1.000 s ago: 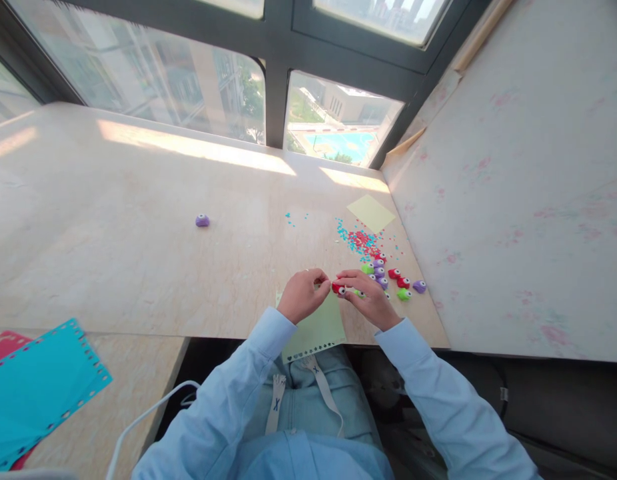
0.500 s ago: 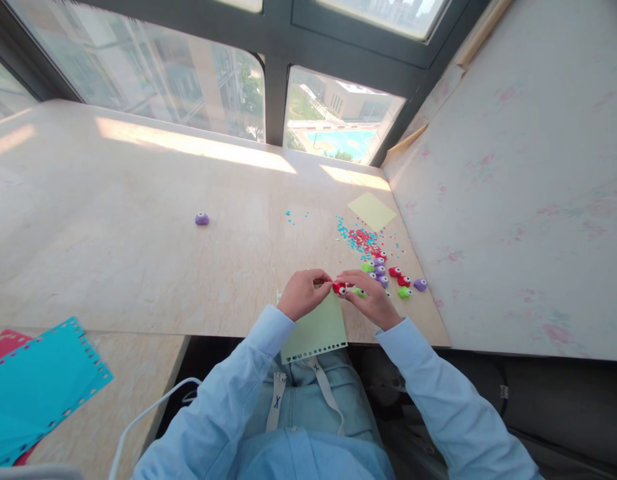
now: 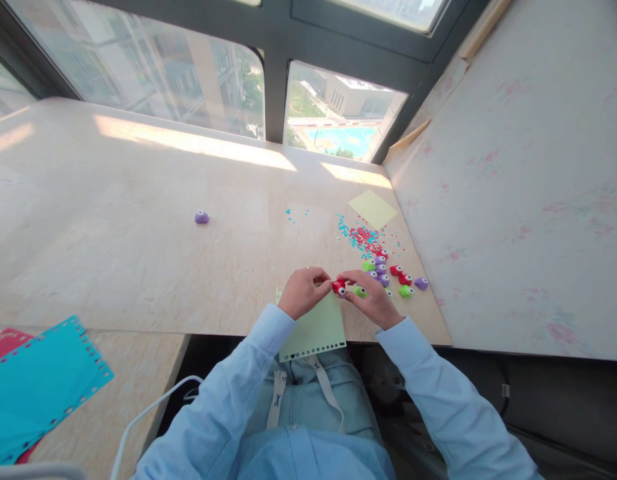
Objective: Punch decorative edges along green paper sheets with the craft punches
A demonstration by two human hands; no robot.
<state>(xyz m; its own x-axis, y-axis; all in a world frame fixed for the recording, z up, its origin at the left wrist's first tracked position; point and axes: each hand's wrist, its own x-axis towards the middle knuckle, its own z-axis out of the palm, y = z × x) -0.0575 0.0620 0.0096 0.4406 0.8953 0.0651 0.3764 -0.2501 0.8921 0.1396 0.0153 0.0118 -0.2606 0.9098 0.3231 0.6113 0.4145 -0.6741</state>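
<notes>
A small red craft punch (image 3: 339, 287) with an eye-like white disc is gripped between the thumb and fingers of my right hand (image 3: 371, 298). My left hand (image 3: 305, 293) is closed in a pinch at the far edge of a pale green sheet of paper (image 3: 316, 330), its fingertips right beside the punch. Small punched shapes run along the sheet's near edge, which overhangs the sill above my lap. My fingers partly hide where paper and punch meet. Just beyond my right hand sit several purple punches (image 3: 382, 269) and a green punch (image 3: 359, 291).
Blue and red paper bits (image 3: 361, 237) lie scattered near a small yellow sheet (image 3: 373, 209) by the right wall. Red punches (image 3: 405, 279) stand at right, one purple punch (image 3: 201, 217) alone at left. Blue punched sheets (image 3: 43, 393) and a white cable (image 3: 148, 413) are at lower left.
Both hands keep nearly the same place, with the red punch still in the right one. The view has shifted very slightly.
</notes>
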